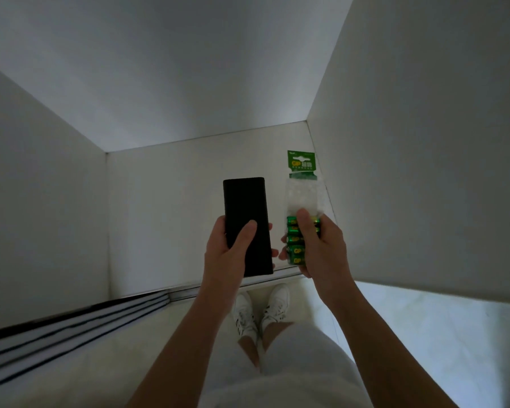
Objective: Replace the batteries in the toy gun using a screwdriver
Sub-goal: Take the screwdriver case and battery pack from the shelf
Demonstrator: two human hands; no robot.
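My left hand [230,254] grips a flat black rectangular case [246,219], thumb laid across its front. My right hand [318,248] grips a clear plastic pack of green batteries [296,240] with a green card header [301,164] at its far end; several batteries sit at the near end under my thumb. Both are held above a white shelf [171,216] inside a white cabinet. No toy gun or screwdriver is in view.
White cabinet walls rise on the left [42,201] and right [424,172], with a back panel [189,83] behind. A sliding door track [71,325] runs along the lower left. My white shoes [259,310] stand on a pale floor below.
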